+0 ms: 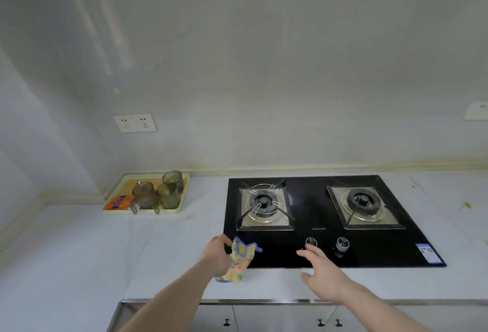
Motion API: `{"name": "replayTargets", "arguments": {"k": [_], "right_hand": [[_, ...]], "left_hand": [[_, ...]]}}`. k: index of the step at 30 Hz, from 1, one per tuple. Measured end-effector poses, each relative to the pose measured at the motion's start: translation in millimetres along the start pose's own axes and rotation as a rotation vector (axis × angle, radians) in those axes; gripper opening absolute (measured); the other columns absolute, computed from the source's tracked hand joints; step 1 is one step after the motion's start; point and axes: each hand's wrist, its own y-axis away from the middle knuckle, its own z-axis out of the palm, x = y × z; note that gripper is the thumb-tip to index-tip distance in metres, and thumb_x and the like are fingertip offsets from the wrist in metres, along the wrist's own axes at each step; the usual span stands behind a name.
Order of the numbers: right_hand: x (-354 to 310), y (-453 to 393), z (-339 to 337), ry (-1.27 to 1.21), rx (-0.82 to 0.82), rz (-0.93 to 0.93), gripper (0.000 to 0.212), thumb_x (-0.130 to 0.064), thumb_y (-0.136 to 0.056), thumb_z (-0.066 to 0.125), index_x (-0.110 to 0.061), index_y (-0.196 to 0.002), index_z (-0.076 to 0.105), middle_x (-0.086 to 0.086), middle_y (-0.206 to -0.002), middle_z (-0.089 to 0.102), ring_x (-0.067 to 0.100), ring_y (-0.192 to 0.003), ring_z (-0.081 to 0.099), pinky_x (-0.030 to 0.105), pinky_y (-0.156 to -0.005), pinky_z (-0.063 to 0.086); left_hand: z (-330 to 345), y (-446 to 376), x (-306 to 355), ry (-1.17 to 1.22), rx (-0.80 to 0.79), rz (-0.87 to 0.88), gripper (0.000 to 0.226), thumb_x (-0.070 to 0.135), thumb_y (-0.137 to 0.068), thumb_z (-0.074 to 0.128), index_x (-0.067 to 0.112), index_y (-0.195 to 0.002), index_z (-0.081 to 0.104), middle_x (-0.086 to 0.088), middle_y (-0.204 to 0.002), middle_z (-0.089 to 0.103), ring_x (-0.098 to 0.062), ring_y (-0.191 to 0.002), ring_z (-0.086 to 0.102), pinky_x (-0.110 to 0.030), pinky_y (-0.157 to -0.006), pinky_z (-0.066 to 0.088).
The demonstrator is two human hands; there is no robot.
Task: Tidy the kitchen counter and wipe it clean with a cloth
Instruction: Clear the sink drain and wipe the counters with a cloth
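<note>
Small white lettering sits on the black glass hob [303,226] between the burners and the knobs, too small to read, and a blue-and-white sticker [429,252] at the hob's near right corner carries print that is likewise illegible (it looks like a rating label with a square code). An orange packet [118,202] lying in the cream tray [182,201] at the far left of the surface [79,247] has white markings that cannot be made out. The left hand [217,253] reaches forward over the near left corner of the hob, its fingers curled round the cloth [239,260], a yellow patterned piece with blue edging; the cloth stands bunched in the grip, its upper end over the black glass and its lower end hanging down to the pale surface just in front of the hob. The right hand [323,276] is held out over the near edge of the hob, palm turned inward, fingers straight and released, grasping nothing, with the fingertips just below the left knob [311,242]; the right knob [342,244] stands beside it. Three greenish glass mugs [158,194] stand together in the tray next to the packet. A double wall socket [134,122] is set in the wall above the tray.
</note>
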Motion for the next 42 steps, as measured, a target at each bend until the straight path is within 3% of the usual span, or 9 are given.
{"name": "replayTargets", "arguments": {"k": [3, 9, 16, 21, 30, 32, 36, 39, 42], "right_hand": [[-28.1, -21.3, 16.0, 0.058, -0.048, -0.035, 0.062, -0.025, -0.094, 0.055, -0.034, -0.151, 0.034, -0.009, -0.165, 0.006, 0.015, -0.141, 0.039, 0.024, -0.110, 0.035], [-88.4, -62.0, 41.9, 0.132, -0.185, -0.165, 0.066, -0.029, -0.093, 0.054, -0.034, -0.154, 0.030, -0.009, -0.164, 0.010, 0.016, -0.146, 0.032, 0.027, -0.115, 0.031], [-120.1, -86.0, 75.4, 0.212, -0.267, -0.226, 0.066, -0.035, -0.093, 0.054, -0.031, -0.155, 0.029, -0.008, -0.162, 0.015, 0.018, -0.143, 0.030, 0.027, -0.116, 0.030], [-129.4, -108.4, 95.9, 0.244, -0.251, -0.165, 0.067, -0.044, -0.097, 0.050, -0.030, -0.157, 0.023, -0.002, -0.166, 0.004, 0.021, -0.152, 0.009, 0.030, -0.123, 0.015], [-138.8, -151.8, 135.7, 0.283, -0.304, -0.041, 0.077, -0.058, -0.091, 0.052, -0.035, -0.156, 0.019, -0.001, -0.166, -0.004, 0.024, -0.153, 0.003, 0.036, -0.123, 0.016], [-135.1, -157.5, 141.9, 0.280, -0.311, -0.008, 0.081, -0.061, -0.089, 0.054, -0.036, -0.156, 0.018, 0.001, -0.167, -0.005, 0.025, -0.154, 0.002, 0.038, -0.123, 0.016], [-127.9, -164.2, 146.4, 0.273, -0.325, 0.046, 0.081, -0.060, -0.089, 0.053, -0.037, -0.157, 0.016, 0.001, -0.167, -0.009, 0.023, -0.154, 0.000, 0.036, -0.122, 0.017], [-128.0, -169.7, 146.6, 0.282, -0.306, 0.057, 0.080, -0.061, -0.093, 0.048, -0.031, -0.158, 0.014, 0.000, -0.166, -0.011, 0.022, -0.154, -0.001, 0.035, -0.123, 0.016], [-133.9, -167.3, 150.2, 0.315, -0.340, 0.050, 0.071, -0.052, -0.099, 0.039, -0.026, -0.159, 0.011, 0.004, -0.166, -0.012, 0.027, -0.153, -0.009, 0.036, -0.123, 0.011]], "left_hand": [[-11.0, -0.9, -27.3, -0.021, -0.022, -0.038, 0.039, 0.008, -0.088, 0.056, 0.025, -0.124, 0.058, 0.003, -0.140, 0.046, -0.014, -0.101, 0.053, -0.022, -0.078, 0.044], [-41.7, 3.5, -96.3, -0.042, 0.015, -0.205, 0.047, 0.011, -0.087, 0.051, 0.023, -0.132, 0.056, 0.002, -0.147, 0.041, -0.019, -0.127, 0.050, -0.029, -0.103, 0.045], [-72.5, -11.4, -147.9, -0.144, -0.030, -0.281, 0.063, 0.008, -0.087, 0.046, 0.016, -0.149, 0.041, 0.004, -0.157, 0.028, -0.023, -0.139, 0.036, -0.034, -0.110, 0.042], [-94.8, -63.8, -161.3, -0.280, -0.100, -0.236, 0.066, 0.016, -0.091, 0.047, 0.016, -0.154, 0.031, -0.001, -0.164, 0.014, -0.029, -0.145, 0.028, -0.042, -0.114, 0.038], [-94.0, -151.7, -183.2, -0.387, -0.244, -0.215, 0.065, 0.023, -0.097, 0.041, 0.016, -0.158, 0.022, -0.004, -0.168, -0.001, -0.028, -0.152, 0.015, -0.043, -0.121, 0.027], [-87.5, -160.5, -186.9, -0.375, -0.258, -0.243, 0.067, 0.022, -0.096, 0.043, 0.015, -0.158, 0.020, -0.006, -0.168, 0.003, -0.030, -0.151, 0.018, -0.043, -0.121, 0.028], [-73.3, -167.2, -191.3, -0.252, -0.169, -0.280, 0.069, 0.015, -0.087, 0.053, 0.011, -0.150, 0.027, -0.011, -0.143, 0.043, -0.031, -0.130, 0.045, -0.039, -0.105, 0.045], [-75.3, -159.3, -188.0, -0.323, -0.103, -0.159, 0.063, 0.008, -0.086, 0.052, 0.011, -0.147, 0.033, -0.006, -0.143, 0.042, -0.028, -0.128, 0.045, -0.038, -0.106, 0.041], [-85.9, -141.1, -198.5, -0.406, 0.128, 0.063, 0.061, 0.010, -0.088, 0.050, 0.014, -0.148, 0.041, 0.003, -0.153, 0.038, -0.021, -0.136, 0.039, -0.036, -0.112, 0.037]]}}
